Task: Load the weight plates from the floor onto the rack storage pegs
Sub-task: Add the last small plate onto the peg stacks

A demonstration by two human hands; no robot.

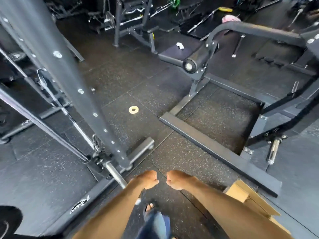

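Observation:
A small pale ring-shaped plate [133, 109] lies flat on the rubber floor ahead of me. My left hand [148, 179] and my right hand [176, 180] hang side by side in front of me, both curled into fists with nothing in them. The dark rack upright [57, 66] rises at the left. A steel peg [115, 175] sticks out from its base just left of my left hand. A black plate [8, 221] shows at the bottom left corner. A second bare peg [273, 150] sits on the machine at the right.
A machine frame with a long floor bar [215, 152] and a padded roller [195, 62] fills the right side. A cardboard box [250, 200] lies by my right arm. Benches, barbells and a yellow plate [225, 9] stand far back. My sandalled foot [149, 207] is below.

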